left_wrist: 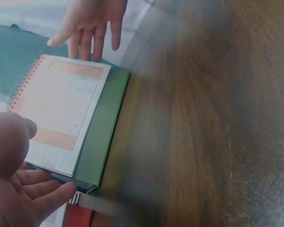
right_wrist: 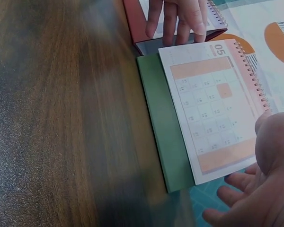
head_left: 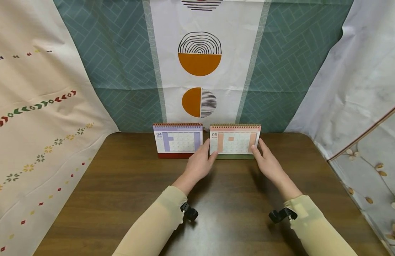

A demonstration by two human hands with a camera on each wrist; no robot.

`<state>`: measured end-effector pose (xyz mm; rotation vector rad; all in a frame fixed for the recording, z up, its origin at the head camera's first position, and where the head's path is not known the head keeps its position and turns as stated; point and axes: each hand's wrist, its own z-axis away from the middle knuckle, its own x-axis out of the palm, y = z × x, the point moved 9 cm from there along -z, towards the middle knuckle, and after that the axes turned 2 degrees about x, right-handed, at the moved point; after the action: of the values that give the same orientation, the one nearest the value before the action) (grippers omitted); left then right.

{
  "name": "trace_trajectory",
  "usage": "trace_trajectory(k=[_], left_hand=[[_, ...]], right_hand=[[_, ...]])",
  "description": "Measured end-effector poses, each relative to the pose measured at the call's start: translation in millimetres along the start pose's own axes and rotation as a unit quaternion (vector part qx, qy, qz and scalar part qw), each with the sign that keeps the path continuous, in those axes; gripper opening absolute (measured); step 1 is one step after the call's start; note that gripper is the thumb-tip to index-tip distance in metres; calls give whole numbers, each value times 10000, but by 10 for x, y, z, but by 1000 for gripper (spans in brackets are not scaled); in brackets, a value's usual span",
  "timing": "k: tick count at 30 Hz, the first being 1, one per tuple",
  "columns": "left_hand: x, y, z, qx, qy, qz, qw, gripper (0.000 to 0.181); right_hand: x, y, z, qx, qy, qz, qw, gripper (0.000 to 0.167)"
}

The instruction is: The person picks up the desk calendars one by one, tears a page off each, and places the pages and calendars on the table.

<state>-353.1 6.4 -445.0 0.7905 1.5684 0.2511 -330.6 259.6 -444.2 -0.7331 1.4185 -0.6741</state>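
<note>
A desk calendar (head_left: 235, 141) with a 05 page, orange columns and a green base stands upright at the back of the table. My left hand (head_left: 199, 160) is at its left edge, fingers extended behind the side and thumb toward the front. At the opposite edge is my right hand (head_left: 266, 160), its fingers also straight and spread. Whether either hand presses on the calendar I cannot tell. Just left of it stands a second desk calendar (head_left: 181, 142), showing a 04 page with purple columns above a red base; my left hand covers its lower right corner.
Both calendars stand on a brown wooden table (head_left: 127, 199), near its back edge. Behind hangs a green and white patterned cloth (head_left: 120, 64). Patterned cloths also hang at the left and right sides. Each sleeve carries a small black wrist camera (head_left: 190, 212).
</note>
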Motion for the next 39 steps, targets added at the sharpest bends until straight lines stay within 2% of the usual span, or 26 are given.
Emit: trace_trajectory(k=[9,16,21,32,39], left_hand=[[28,-28,10,-33,-57,320,9995,72],[37,-52,-17,105,-90,442,9989,71],[34,-67,-19,130,-85,491,9987,70],[36,-100,-12,203,-4,685,9974,69],[31,-135,-3,202,11,840,9963,68]], right_hand=[[-23,-32,32,-176,180,16,9997,77],[-68,1,45,-277,435,105,9986,64],[-71,11,51,-305,514,78,9982,60],[-71,54,68,-71,648,-176,9977,66],[-61,63,80,-68,707,-325,9969,66]])
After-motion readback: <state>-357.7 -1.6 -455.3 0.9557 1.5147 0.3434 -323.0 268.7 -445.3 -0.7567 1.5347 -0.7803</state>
